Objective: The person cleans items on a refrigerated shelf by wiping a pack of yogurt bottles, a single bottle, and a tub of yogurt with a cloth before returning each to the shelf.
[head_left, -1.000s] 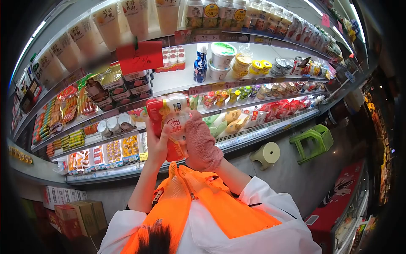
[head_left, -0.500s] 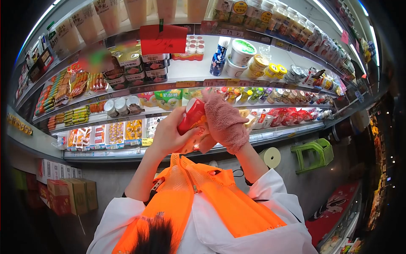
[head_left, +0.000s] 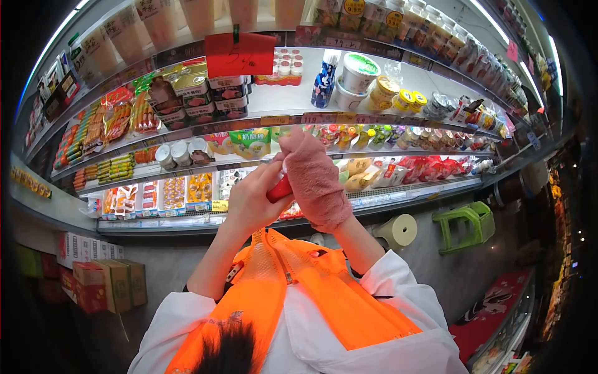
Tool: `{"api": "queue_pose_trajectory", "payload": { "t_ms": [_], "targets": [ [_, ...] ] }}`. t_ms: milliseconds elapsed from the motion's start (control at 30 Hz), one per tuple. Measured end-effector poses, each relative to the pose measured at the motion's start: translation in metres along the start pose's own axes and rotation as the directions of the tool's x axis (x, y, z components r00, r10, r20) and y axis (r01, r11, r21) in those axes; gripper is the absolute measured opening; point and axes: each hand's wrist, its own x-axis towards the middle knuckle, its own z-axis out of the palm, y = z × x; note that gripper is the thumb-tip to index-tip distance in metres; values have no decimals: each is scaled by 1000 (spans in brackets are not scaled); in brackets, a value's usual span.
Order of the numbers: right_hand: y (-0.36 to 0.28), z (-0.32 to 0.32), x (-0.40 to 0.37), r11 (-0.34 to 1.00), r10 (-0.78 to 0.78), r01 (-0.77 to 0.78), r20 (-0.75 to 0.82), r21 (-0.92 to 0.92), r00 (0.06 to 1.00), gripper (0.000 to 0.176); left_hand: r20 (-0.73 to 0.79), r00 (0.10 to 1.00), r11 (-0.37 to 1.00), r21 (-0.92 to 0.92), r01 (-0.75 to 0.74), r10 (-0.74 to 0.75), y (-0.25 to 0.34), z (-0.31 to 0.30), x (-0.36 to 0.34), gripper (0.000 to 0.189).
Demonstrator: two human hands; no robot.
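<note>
My left hand [head_left: 254, 194] is closed around a red container [head_left: 280, 189], seen only in part between my two hands; its exact kind is hidden. A pink fluffy cloth [head_left: 314, 187] is wrapped over my right hand, covering its fingers, and it presses against the container's upper right side. Both hands are held together in front of my chest, before the lower shelves of a chilled display. Beyond them on the shelf is a green pouch [head_left: 250, 143].
Tins [head_left: 192, 93], white tubs [head_left: 361, 64] and a blue patterned bottle [head_left: 325, 78] stand on the middle shelf. A red sign [head_left: 240, 55] hangs above. On the floor are cardboard boxes [head_left: 118, 287], a green stool [head_left: 464, 225] and a pale roll [head_left: 398, 232].
The cloth-covered right hand has moved left and over the container, hiding most of it. The container has turned in my left hand, and less of its red surface shows.
</note>
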Motion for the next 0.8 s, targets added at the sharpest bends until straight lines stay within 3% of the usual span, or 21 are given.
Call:
{"api": "queue_pose_trajectory", "payload": {
  "t_ms": [33,67,100,167,233,300,367,433,467,533,567,600,633,667,700,733,767,800],
  "targets": [
    [1,-2,2,990,26,-23,-22,136,999,38,0,1000,1000,14,7,-7,1,1,0,60],
    [1,-7,2,898,201,-212,69,386,977,29,-24,1000,1000,-18,7,-7,1,2,1,60],
    [-3,-14,4,709,339,-390,202,587,919,21,-48,999,999,-49,8,-11,1,2,3,60],
    [-5,-25,3,909,241,-259,93,328,966,23,-72,996,993,-111,37,-45,1,3,2,59],
    [-8,-25,1,936,215,-197,-31,291,976,23,-73,992,981,-174,85,-99,0,4,2,57],
    [-17,-12,0,810,364,-237,-143,536,920,23,-87,971,915,-363,178,-223,-17,22,-3,54],
    [-24,9,0,548,598,-260,-155,795,786,21,-89,934,790,-565,238,-345,-22,28,-3,50],
    [-13,28,-7,796,591,-513,-227,320,774,20,-82,883,603,-759,245,-462,-21,28,5,45],
    [2,43,-14,762,423,-471,-209,-443,882,19,-62,877,576,-776,257,-476,-24,27,5,39],
    [10,52,-22,679,439,-278,72,-680,896,43,-68,811,502,-815,291,-581,-24,27,6,38],
    [15,56,-26,647,434,-140,211,-749,876,56,-67,774,464,-832,305,-629,-24,26,7,38],
    [-8,40,-17,592,483,-40,315,-805,817,57,-59,755,404,-870,283,-654,-27,27,7,38],
    [-11,35,-23,811,390,-217,225,-544,893,55,-50,734,342,-905,254,-677,-32,30,7,38],
    [-14,29,-30,956,285,-273,129,-102,950,54,-40,713,278,-935,220,-700,-35,32,8,39],
    [-17,24,-36,947,177,-178,31,269,984,52,-53,715,273,-942,196,-697,-37,34,9,39],
    [-7,41,-39,864,261,-253,41,435,964,48,-66,716,267,-948,172,-695,-38,36,10,40],
    [-4,44,-41,850,311,-303,52,430,949,45,-77,716,261,-954,150,-693,-39,38,10,40],
    [-4,44,-40,834,360,-352,63,426,931,41,-72,718,331,-916,227,-692,-46,42,9,41]
  ]
}}
